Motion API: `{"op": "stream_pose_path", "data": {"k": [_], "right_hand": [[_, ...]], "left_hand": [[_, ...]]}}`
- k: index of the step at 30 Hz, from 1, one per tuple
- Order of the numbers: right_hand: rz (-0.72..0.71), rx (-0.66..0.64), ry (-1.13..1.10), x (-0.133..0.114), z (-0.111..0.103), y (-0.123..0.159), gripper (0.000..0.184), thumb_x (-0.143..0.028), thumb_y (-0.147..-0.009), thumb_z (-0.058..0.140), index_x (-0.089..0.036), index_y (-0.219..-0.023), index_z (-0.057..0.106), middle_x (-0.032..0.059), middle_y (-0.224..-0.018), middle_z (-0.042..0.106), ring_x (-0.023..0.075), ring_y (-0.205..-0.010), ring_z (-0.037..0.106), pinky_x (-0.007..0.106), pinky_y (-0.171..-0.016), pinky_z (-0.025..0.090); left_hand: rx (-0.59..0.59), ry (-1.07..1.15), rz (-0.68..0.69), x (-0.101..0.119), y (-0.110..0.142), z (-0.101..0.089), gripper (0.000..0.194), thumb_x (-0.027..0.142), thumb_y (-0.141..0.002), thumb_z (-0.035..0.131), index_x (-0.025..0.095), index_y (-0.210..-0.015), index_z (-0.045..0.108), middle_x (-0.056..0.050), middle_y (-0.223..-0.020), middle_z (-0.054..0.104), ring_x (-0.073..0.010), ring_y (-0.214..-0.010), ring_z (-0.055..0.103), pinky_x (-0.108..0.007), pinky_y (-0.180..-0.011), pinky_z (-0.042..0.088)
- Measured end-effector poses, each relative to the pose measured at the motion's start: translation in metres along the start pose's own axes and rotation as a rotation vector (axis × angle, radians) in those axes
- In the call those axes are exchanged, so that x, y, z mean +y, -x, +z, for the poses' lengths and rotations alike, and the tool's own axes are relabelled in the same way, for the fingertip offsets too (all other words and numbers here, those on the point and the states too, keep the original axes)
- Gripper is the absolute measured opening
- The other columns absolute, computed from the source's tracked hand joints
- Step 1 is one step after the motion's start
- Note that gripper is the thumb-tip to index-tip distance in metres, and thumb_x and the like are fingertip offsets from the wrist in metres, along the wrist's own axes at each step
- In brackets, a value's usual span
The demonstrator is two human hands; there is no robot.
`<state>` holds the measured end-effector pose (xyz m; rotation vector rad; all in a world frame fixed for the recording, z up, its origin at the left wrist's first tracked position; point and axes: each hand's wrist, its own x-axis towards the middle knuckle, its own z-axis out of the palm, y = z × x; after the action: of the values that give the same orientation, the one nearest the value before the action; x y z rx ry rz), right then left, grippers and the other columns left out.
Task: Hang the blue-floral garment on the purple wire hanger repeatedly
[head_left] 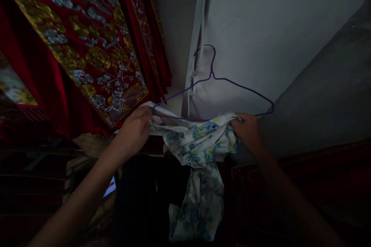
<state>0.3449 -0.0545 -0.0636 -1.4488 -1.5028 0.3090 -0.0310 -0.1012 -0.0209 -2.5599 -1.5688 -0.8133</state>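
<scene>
A white garment (199, 142) with a blue and yellow floral print hangs stretched between my two hands, its lower part twisted and dangling. My left hand (137, 129) is closed on the garment's edge by the left corner of a purple wire hanger (240, 85). On the other side, my right hand (246, 127) grips the bunched cloth just below the hanger's bottom bar. The hanger's left end goes in at the garment's opening; its right corner sticks out bare beyond my right hand. Its hook is up near a white cable on the wall.
Red cloth banners (95, 42) with gold and silver embroidery hang at the left. A white cable (202, 19) runs down the pale wall (261, 27). At lower left a lit phone screen (110, 187) shows beneath my left forearm. The lower area is very dark.
</scene>
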Motion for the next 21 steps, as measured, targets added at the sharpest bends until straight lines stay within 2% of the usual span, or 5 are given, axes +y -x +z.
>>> {"op": "stream_pose_path", "data": {"k": [4, 9, 12, 16, 21], "right_hand": [[0.077, -0.003, -0.092, -0.017, 0.004, 0.013, 0.019, -0.034, -0.069, 0.059, -0.021, -0.060, 0.068, 0.0001, -0.057, 0.061, 0.0181, -0.056, 0.055, 0.026, -0.051, 0.040], [0.012, -0.108, -0.217, -0.029, 0.020, 0.031, 0.023, -0.027, -0.070, 0.050, -0.019, -0.072, 0.072, 0.0015, -0.065, 0.066, 0.0201, -0.065, 0.062, 0.028, -0.058, 0.046], [-0.058, -0.040, -0.176, -0.032, 0.008, 0.039, 0.050, -0.018, -0.066, 0.052, -0.022, -0.112, 0.072, 0.0019, -0.082, 0.071, 0.0213, -0.076, 0.065, 0.030, -0.068, 0.049], [0.018, 0.175, -0.127, -0.026, -0.037, 0.028, 0.092, -0.016, -0.059, 0.064, -0.022, -0.149, 0.045, -0.0002, -0.078, 0.067, 0.0208, -0.066, 0.061, 0.030, -0.059, 0.046], [0.142, -0.076, -0.185, -0.011, -0.097, -0.017, 0.035, -0.033, -0.063, 0.077, -0.019, -0.095, 0.075, 0.0033, -0.068, 0.067, 0.0189, -0.059, 0.060, 0.031, -0.055, 0.045]], "left_hand": [[0.235, 0.149, 0.083, 0.016, -0.044, -0.012, 0.028, 0.017, -0.089, 0.041, 0.016, -0.104, 0.066, -0.013, -0.143, 0.058, -0.0295, -0.140, 0.048, -0.050, -0.117, 0.039], [0.228, 0.221, 0.087, 0.011, -0.089, 0.000, 0.042, 0.016, -0.089, 0.047, 0.019, -0.127, 0.063, -0.008, -0.118, 0.074, -0.0247, -0.106, 0.070, -0.039, -0.098, 0.053], [0.201, 0.206, 0.125, -0.003, -0.099, 0.008, 0.038, 0.021, -0.090, 0.050, 0.019, -0.121, 0.071, -0.008, -0.115, 0.076, -0.0256, -0.105, 0.071, -0.038, -0.099, 0.052], [0.150, 0.401, 0.015, -0.012, -0.102, -0.001, 0.036, 0.034, -0.089, 0.056, 0.017, -0.112, 0.077, -0.007, -0.102, 0.079, -0.0250, -0.092, 0.073, -0.034, -0.087, 0.056], [-0.177, 0.822, -0.233, -0.017, -0.114, -0.028, 0.035, 0.041, -0.072, 0.077, 0.015, -0.095, 0.082, -0.010, -0.083, 0.080, -0.0236, -0.067, 0.072, -0.031, -0.060, 0.057]]}}
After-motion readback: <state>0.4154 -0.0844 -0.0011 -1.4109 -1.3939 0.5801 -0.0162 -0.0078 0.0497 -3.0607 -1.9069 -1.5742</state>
